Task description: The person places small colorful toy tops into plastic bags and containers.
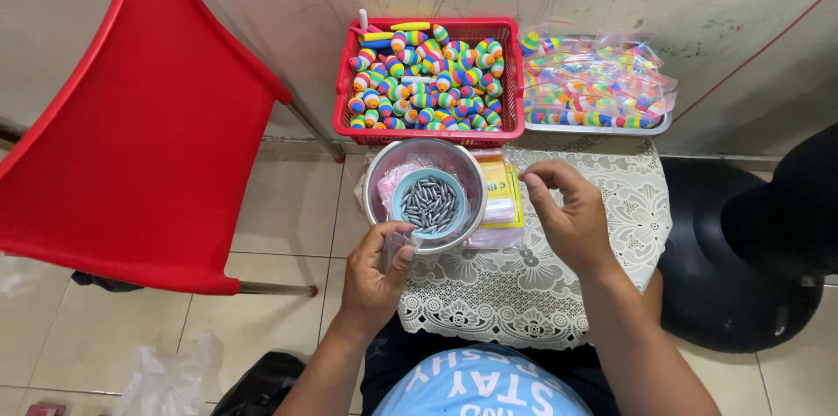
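Left hand closed around a small clear bag, thumb pinching it, just below the steel bowl. Right hand beside the bowl, thumb and forefinger pinched together; what they hold, cannot tell. Inside the bowl: blue cup of grey metal weights. Beyond the hands, red basket of rainbow floats; beyond the right hand, tray of bagged floats. Lace-covered counter beneath.

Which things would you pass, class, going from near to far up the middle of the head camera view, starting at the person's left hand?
Left hand → metal bowl holding a small blue dish of grey weights → red basket of striped floats.
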